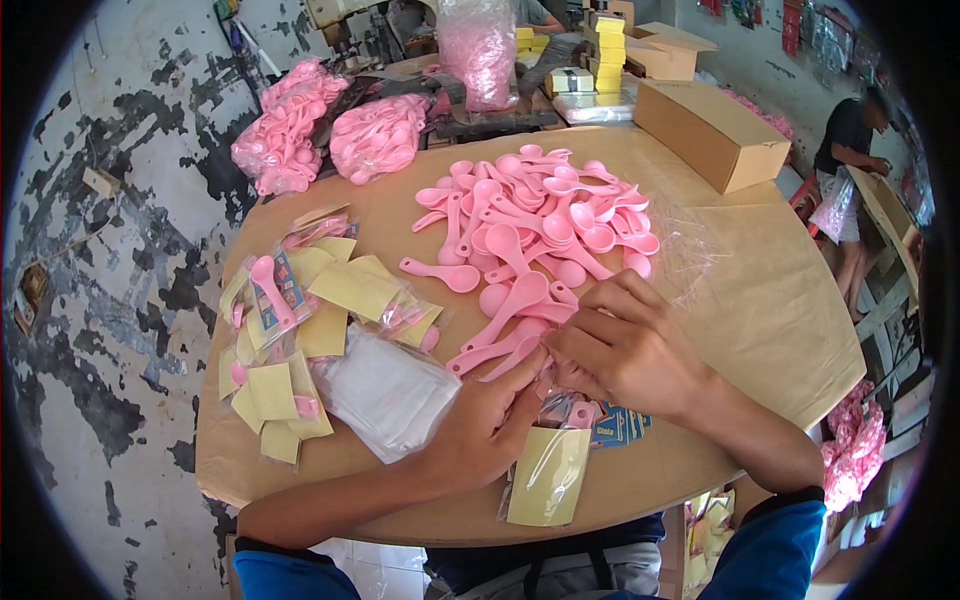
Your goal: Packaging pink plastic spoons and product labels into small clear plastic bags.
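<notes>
Room for a hand is left over the bare tabletop [765,300] at the right of the frame, bounded at upper right by a cardboard box [712,135]. The upper middle is blocked by heaped pink spoons [505,245], the left by filled packets [345,287] and clear bags [385,385]; the lower middle is crossed by the left hand [482,430] and right hand [635,350].

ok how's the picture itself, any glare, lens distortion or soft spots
Head view: black rounded corners, and the table edge bows, though how much is lens can't be told; head view: bright streaks on the front pack, shine on the tall bag; head view: the far person looks softer than the spoons.
</notes>
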`<state>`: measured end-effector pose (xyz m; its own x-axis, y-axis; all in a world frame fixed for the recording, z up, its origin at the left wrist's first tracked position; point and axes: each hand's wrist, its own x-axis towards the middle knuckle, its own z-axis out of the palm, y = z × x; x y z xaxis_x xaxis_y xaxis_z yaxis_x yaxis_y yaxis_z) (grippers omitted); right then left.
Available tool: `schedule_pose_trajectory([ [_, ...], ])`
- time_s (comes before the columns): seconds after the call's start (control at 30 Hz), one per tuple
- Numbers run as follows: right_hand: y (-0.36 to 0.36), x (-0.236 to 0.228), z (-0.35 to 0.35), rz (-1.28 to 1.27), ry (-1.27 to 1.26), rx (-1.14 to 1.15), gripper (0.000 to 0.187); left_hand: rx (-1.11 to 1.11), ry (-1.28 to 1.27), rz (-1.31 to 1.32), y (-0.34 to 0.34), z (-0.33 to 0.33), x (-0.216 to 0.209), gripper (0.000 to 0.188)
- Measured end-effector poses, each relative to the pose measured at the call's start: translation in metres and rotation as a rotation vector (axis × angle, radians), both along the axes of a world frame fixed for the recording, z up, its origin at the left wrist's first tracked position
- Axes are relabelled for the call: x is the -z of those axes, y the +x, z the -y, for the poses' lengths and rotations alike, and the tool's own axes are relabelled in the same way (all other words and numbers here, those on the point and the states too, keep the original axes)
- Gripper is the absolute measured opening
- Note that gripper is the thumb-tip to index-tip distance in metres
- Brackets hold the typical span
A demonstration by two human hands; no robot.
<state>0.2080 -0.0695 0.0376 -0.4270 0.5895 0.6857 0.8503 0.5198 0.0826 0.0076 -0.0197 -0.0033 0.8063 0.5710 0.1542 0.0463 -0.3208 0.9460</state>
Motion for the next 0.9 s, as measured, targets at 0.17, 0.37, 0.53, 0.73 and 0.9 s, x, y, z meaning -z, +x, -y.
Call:
schedule_pose_trajectory([
  [0.17, 0.016, -0.032, 0.006, -0.778, -0.469, -0.098, 0.013, 0.007, 0.029, 0.162, 0.001, 0.002, 0.0, 0.05],
  [0.37, 0.14, -0.037, 0.016, -1.119, -0.921, -0.708, 0.009, -0.04, -0.545, 0.328, 0.004, 0.001, -0.018, 0.042],
  [0.53, 0.165, -0.022, 0.008, -0.18, -0.144, 0.436, 0.019, 0.013, -0.611, 0.218, 0.003, -0.002, -0.018, 0.037],
  [0.73, 0.073, -0.018, 0.021, -0.773, -0.531, -0.064, 0.021, -0.087, -0.603, 0.253, 0.002, -0.003, -0.015, 0.034],
  [0.9, 0.001, 0.005, 0.027, -0.847, -1.005, -0.255, 0.021, -0.14, -0.603, 0.243, -0.002, -0.004, -0.009, 0.034],
])
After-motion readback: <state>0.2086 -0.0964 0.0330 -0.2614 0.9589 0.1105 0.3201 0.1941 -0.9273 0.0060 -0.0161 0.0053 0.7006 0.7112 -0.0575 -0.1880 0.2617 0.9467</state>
